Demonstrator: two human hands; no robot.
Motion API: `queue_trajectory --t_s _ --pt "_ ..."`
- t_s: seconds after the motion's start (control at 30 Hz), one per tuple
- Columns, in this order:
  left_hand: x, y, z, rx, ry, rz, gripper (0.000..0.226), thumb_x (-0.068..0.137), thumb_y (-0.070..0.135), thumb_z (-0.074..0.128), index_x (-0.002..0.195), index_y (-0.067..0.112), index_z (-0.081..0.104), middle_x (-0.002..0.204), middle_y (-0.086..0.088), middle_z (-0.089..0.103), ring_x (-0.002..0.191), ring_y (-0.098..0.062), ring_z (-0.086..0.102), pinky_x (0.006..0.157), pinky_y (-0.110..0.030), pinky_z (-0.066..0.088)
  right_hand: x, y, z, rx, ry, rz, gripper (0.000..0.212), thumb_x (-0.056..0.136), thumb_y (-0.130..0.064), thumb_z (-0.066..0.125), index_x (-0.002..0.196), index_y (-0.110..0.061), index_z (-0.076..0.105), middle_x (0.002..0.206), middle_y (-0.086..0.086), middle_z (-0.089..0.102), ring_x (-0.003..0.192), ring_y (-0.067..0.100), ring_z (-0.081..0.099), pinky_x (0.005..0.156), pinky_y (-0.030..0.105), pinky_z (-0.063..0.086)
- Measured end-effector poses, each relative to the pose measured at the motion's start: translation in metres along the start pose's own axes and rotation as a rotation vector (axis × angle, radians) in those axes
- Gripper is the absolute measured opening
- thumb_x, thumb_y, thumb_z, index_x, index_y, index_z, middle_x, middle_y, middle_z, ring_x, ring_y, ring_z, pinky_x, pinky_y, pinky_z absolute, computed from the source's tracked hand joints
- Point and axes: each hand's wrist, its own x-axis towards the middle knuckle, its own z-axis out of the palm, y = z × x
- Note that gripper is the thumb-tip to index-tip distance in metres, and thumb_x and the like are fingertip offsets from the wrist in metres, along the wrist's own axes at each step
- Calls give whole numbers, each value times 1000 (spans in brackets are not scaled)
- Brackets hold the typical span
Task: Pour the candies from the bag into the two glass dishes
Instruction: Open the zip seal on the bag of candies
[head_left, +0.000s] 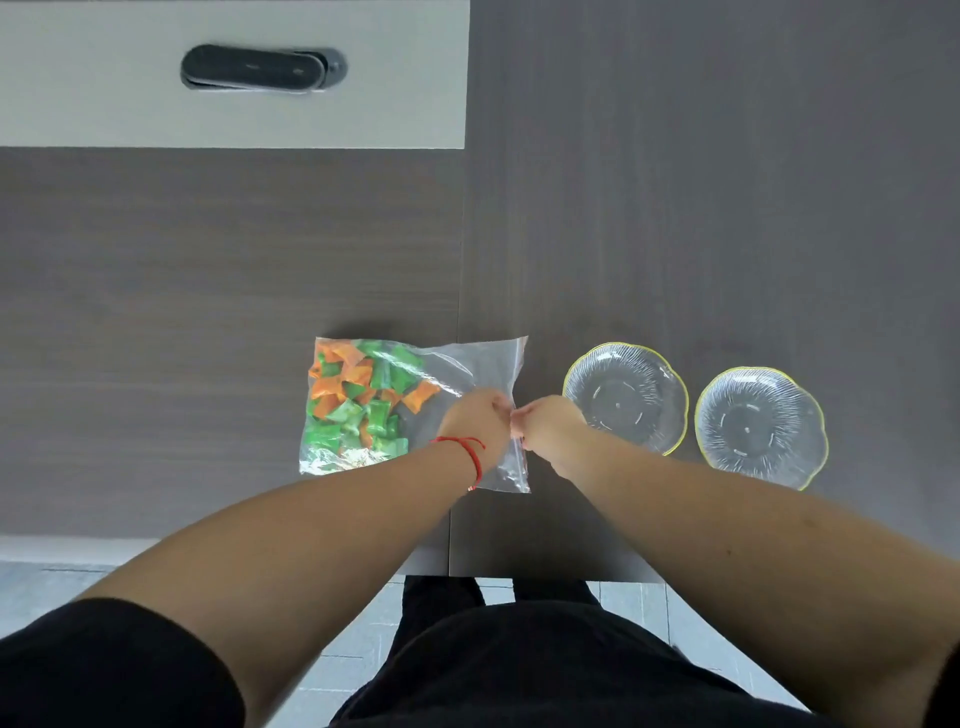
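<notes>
Your clear plastic zip bag (457, 374) of orange and green wrapped candies (358, 397) lies flat on the dark wood-grain desk (208, 260), sweets heaped at its closed left end, and your left hand (475, 421) and right hand (545, 426) have fingers clamped on its mouth, likely to part the seal. Just right wait two empty ribbed glass dishes with yellow rims (626, 397), handy for pouring; pale tiled floor (343, 670) shows below.

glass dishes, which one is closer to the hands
The left dish, right beside the right hand at the bag's edge; the other dish sits farther right.
</notes>
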Motion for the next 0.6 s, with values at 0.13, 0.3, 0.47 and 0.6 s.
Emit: queue_trajectory --t_s 0.13,0.3,0.47,0.6 --pt "0 2 -3 -377 -6 -215 26 85 33 61 63 18 59 85 -18 74 85 -36 72 85 -45 57 -5 2 -3 15 1 -66 32 92 -32 47 69 -10 57 73 10 55 67 26 48 66 27 40" --pt "-2 4 -11 -499 -125 -364 14 86 23 62 90 11 68 91 -7 69 91 -26 67 93 -40 52 -11 15 -4 43 -7 -275 32 80 -41 71 64 -17 57 71 8 59 67 23 52 65 30 40" --pt "-18 12 -24 -407 -148 -323 23 93 23 51 101 6 64 102 -8 65 99 -25 62 95 -37 50 -13 23 -6 145 -25 -271 30 74 -40 79 67 -22 56 72 4 67 62 18 60 65 30 49" --pt "-15 6 -19 -584 1 -399 20 74 8 63 56 16 65 58 -8 67 68 -29 68 85 -48 58 -18 25 -8 226 -93 -308 28 73 -33 82 69 -19 58 74 5 71 56 15 60 63 26 46"
